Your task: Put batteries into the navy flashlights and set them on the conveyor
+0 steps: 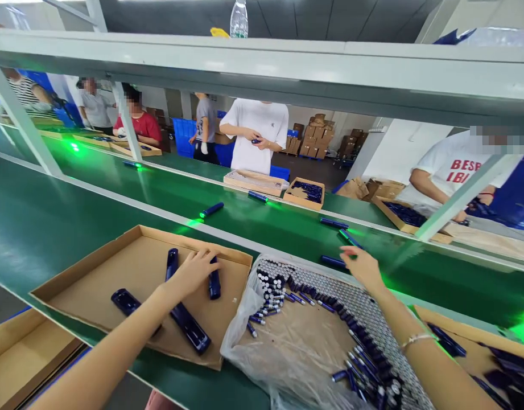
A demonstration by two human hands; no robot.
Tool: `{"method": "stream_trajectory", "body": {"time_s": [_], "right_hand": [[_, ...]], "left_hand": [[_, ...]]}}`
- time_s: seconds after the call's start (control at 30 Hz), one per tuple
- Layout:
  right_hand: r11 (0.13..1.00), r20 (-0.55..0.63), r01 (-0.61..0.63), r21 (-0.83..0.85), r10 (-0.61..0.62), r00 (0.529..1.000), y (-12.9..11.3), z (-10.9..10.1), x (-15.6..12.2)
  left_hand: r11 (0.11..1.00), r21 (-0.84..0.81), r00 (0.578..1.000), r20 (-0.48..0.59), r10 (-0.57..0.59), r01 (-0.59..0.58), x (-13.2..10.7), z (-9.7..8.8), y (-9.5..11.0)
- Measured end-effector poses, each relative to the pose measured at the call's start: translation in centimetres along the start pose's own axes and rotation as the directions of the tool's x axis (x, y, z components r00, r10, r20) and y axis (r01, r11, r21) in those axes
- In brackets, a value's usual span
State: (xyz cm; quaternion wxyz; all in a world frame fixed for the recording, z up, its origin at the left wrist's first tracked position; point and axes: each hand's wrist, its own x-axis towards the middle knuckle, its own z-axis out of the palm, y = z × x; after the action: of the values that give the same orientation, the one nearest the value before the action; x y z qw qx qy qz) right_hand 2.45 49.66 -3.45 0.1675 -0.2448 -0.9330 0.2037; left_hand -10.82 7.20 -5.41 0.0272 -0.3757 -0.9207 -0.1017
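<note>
My left hand (pixel 193 273) lies open, fingers spread, gripping nothing, on dark blue tubes (pixel 214 279) in the cardboard tray (pixel 95 290). Right of the tray, my right hand (pixel 362 267) hangs half open and empty, just beside a blue tube (pixel 333 261) on the green conveyor belt (pixel 116 228).

Green conveyor belt (pixel 44 228) carries cardboard tray (pixel 86 285), blue tubes (pixel 211 209).

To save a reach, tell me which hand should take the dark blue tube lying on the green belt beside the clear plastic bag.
Right, probably: the right hand is just beside the dark blue tube on the green conveyor belt, while the left hand rests on dark blue cylinders in the brown cardboard tray.
</note>
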Motion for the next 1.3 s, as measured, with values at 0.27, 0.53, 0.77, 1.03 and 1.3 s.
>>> {"method": "stream_trajectory", "body": {"time_s": [0.27, 0.53, 0.77, 1.03, 1.3], "right_hand": [[0.933, 0.375, 0.331, 0.145, -0.361, 0.854, -6.7, 6.3, -9.5], [0.971, 0.346, 0.21, 0.117, -0.238, 0.908, -7.0, 6.0, -10.0], [0.975, 0.451, 0.174, 0.141, -0.219, 0.865, -6.8, 6.5, -12.8], [0.991, 0.492, 0.04, 0.127, -0.098, 0.865, -5.4, 6.4, -15.0], [0.646, 0.416, -0.16, 0.746, -0.266, 0.869, -7.0, 2.6, -16.5]], "left_hand": [[0.998, -0.066, 0.982, 0.19, -0.007, 0.02, 1.9, -3.3, 0.4], [0.363, -0.883, 0.94, 0.202, -0.275, 0.296, -3.3, -5.5, 8.0], [-0.34, -0.899, 0.938, 0.33, -0.108, 0.277, -4.8, -3.4, 14.5], [-0.493, -0.834, 0.888, 0.4, -0.227, 0.249, -5.3, -1.1, 16.7], [-0.533, -0.837, 0.88, 0.342, -0.331, 0.125, -4.6, 0.9, 18.1]]}}
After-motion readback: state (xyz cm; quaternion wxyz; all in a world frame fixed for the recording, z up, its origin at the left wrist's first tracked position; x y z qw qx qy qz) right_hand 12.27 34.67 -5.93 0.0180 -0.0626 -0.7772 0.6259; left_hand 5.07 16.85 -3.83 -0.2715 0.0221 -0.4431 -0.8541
